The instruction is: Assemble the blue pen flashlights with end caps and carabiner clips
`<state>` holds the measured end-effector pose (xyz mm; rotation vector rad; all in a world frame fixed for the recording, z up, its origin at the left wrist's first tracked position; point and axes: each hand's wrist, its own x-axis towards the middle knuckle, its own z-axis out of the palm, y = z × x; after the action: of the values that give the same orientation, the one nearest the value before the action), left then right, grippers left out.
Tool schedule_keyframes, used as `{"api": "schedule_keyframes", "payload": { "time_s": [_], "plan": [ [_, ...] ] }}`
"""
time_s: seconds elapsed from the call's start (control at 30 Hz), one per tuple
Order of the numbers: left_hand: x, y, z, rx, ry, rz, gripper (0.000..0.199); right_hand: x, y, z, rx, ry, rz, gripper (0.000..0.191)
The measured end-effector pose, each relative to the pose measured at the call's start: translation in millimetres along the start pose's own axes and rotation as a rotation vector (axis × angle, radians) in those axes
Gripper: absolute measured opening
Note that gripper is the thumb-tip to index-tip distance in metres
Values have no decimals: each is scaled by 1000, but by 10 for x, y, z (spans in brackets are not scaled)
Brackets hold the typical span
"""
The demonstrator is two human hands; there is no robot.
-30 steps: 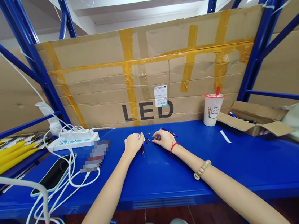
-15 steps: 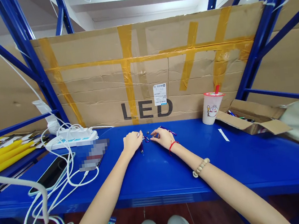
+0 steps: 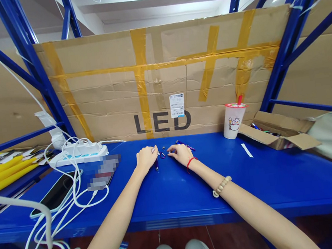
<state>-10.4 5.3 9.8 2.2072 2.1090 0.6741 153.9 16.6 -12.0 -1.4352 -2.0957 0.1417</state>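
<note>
My left hand (image 3: 146, 158) is closed with its fingers curled down. By its fingertips a slim purple tube (image 3: 157, 166) points toward me, and a small purple carabiner clip (image 3: 162, 155) lies beside it, seemingly joined to it. My right hand (image 3: 180, 155) pinches a tiny metal-looking piece (image 3: 169, 152) between thumb and forefinger, a short gap to the right of the clip. Between the hands, farther back, sits a tiny shiny part (image 3: 163, 148). More purple metal pieces (image 3: 181, 142) lie behind my right hand, partly covered by it.
A white cup (image 3: 234, 121) with a red straw stands at the right, near an open cardboard box (image 3: 278, 129) holding pens. A paper strip (image 3: 247, 150) lies before them. Leftward are a power strip (image 3: 81, 152), white cables, and two phones (image 3: 56, 193). Cardboard (image 3: 105, 99) walls the back.
The view has shifted very slightly. Both hands stay in nearly the same place, and the right fingertips sit a touch farther from the clip.
</note>
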Motion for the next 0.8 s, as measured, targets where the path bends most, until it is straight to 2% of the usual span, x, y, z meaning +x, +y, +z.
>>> {"api": "schedule_keyframes", "payload": {
  "time_s": [0.27, 0.4, 0.5, 0.63, 0.8],
  "plan": [
    [-3, 5, -5, 8, 3, -7, 45, -3, -6, 8, -60, 27, -42, 26],
    [19, -14, 23, -57, 0, 58, 46, -6, -9, 9, -67, 42, -63, 28],
    [46, -36, 61, -238, -48, 189, 44, -7, -11, -12, -51, 62, -78, 27],
    [70, -66, 99, -398, -79, 361, 38, -5, -12, -40, 42, 141, -78, 23],
    [82, -94, 132, -494, -38, 315, 32, 19, -6, -39, 305, 240, -15, 24]
  ]
}}
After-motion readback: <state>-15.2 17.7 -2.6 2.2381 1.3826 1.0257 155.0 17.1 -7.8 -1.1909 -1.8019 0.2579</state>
